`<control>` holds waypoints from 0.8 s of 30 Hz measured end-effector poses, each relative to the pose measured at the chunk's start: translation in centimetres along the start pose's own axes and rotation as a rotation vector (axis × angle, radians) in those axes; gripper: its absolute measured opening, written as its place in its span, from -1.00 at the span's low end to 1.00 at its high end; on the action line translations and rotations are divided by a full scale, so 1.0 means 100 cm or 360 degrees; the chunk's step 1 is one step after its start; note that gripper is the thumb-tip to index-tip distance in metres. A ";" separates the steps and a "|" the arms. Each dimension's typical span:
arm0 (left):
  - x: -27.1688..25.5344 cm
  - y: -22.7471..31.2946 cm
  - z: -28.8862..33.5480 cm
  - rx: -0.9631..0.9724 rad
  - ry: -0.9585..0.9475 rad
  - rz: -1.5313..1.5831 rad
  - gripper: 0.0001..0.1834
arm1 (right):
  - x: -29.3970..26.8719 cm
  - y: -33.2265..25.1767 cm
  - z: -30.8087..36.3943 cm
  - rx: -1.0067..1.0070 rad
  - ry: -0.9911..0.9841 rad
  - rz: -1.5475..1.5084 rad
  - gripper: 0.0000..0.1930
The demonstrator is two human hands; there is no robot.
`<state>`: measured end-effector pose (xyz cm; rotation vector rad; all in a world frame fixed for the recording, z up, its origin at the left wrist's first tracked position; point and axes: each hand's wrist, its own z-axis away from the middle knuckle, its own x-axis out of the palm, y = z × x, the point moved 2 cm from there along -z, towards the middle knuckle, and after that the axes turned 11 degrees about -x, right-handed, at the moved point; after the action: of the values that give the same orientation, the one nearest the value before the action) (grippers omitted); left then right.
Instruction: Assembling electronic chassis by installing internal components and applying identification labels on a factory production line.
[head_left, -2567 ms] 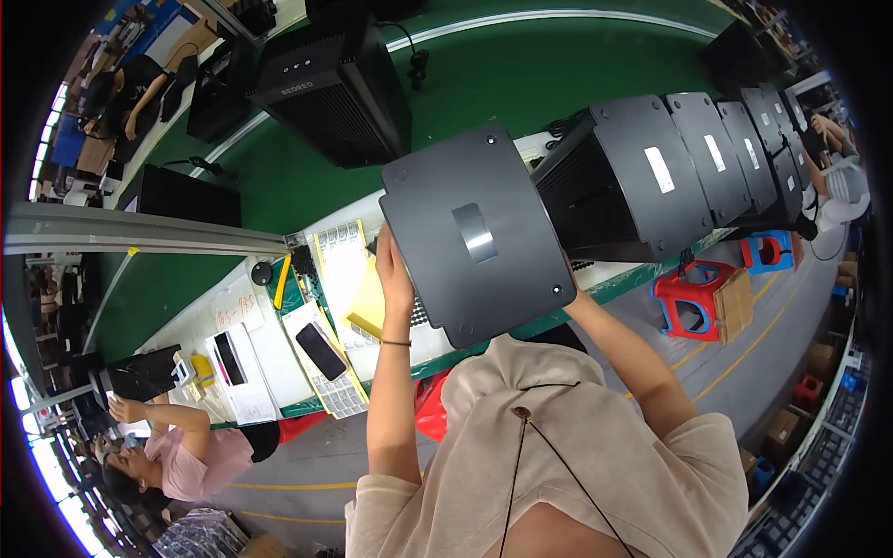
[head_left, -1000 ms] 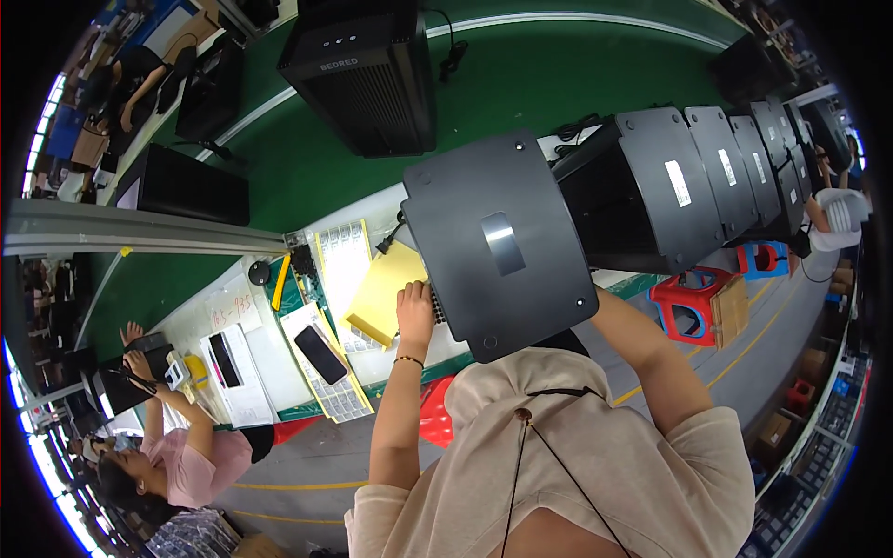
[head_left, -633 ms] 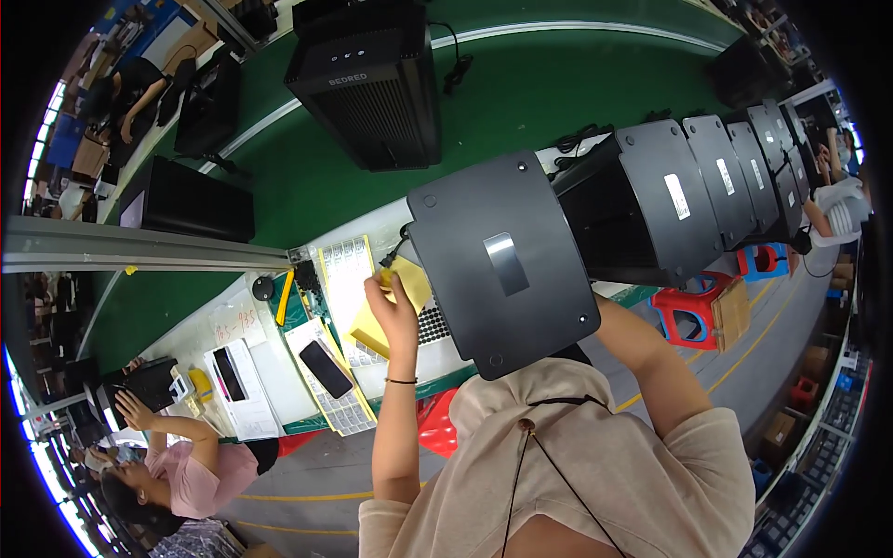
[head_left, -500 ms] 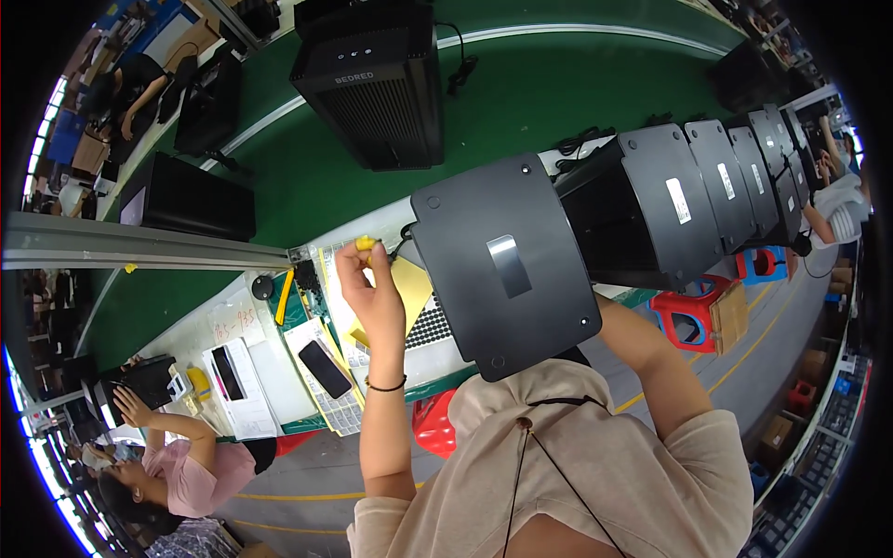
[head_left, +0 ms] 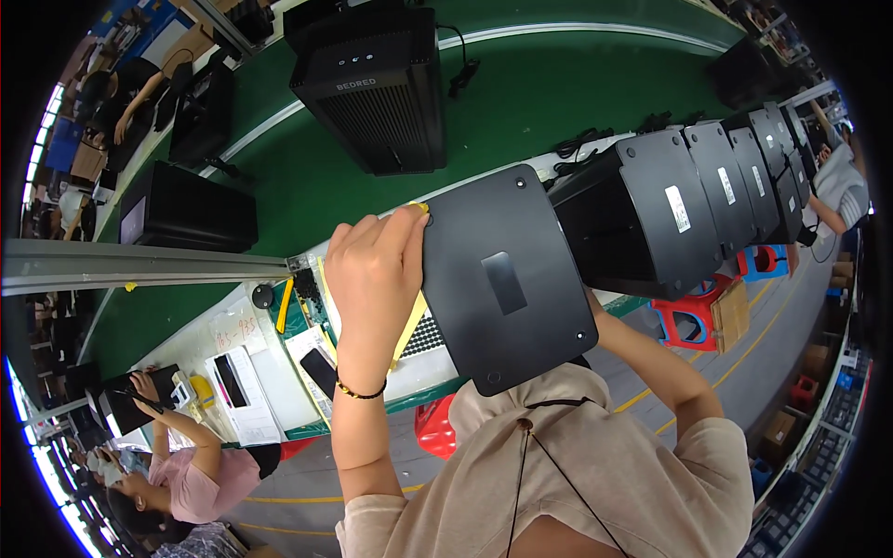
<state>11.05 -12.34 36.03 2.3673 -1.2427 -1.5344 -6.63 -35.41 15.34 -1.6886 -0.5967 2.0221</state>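
Observation:
A black box-shaped appliance is tilted with its flat base panel [head_left: 484, 321] facing me; the panel has corner recesses and a shiny rectangular label. My left hand [head_left: 377, 270] is at the panel's upper left corner, fingers bent together, with yellow [head_left: 424, 208] showing at a fingertip. Anything pinched there is hidden. Along the panel's right edge, my right hand [head_left: 597, 316] is mostly behind the appliance, its fingers out of sight. Below my left hand, a sheet of small black round pads [head_left: 424, 344] lies on the bench, partly covered by the panel.
Similar black appliances [head_left: 665, 209] stand in a row at the right. Another [head_left: 372, 112] stands upright on the green surface [head_left: 530, 102] ahead. A phone [head_left: 319, 372], a yellow cutter [head_left: 285, 305] and papers [head_left: 246, 395] lie left. A metal rail [head_left: 149, 260] juts in; a co-worker [head_left: 200, 479] sits beyond.
My left hand has moved up and right from above the bench onto the panel's upper left corner. The panel has shifted slightly down. The co-worker's hands have moved.

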 end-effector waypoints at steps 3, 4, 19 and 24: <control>-0.001 -0.001 0.003 0.0105 -0.0006 -0.0017 -0.90 | -0.004 0.003 0.002 0.0036 0.0123 -0.0210 -0.68; -0.001 -0.002 0.005 0.0117 -0.0049 -0.0010 -0.90 | -0.007 0.003 0.002 0.0054 0.0186 -0.0315 -0.71; 0.014 -0.012 0.029 -0.0786 0.0143 0.0824 -0.75 | -0.154 -0.133 -0.052 -0.0722 0.1256 -0.0635 -0.84; 0.019 0.001 0.030 -0.0966 0.0095 0.0823 -0.71 | -0.159 -0.137 -0.081 -0.0570 0.1054 -0.0448 -0.87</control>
<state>9.00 -12.56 33.10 1.5531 -1.0583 -1.3909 4.72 -33.19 34.67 -2.1770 -0.9156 1.1037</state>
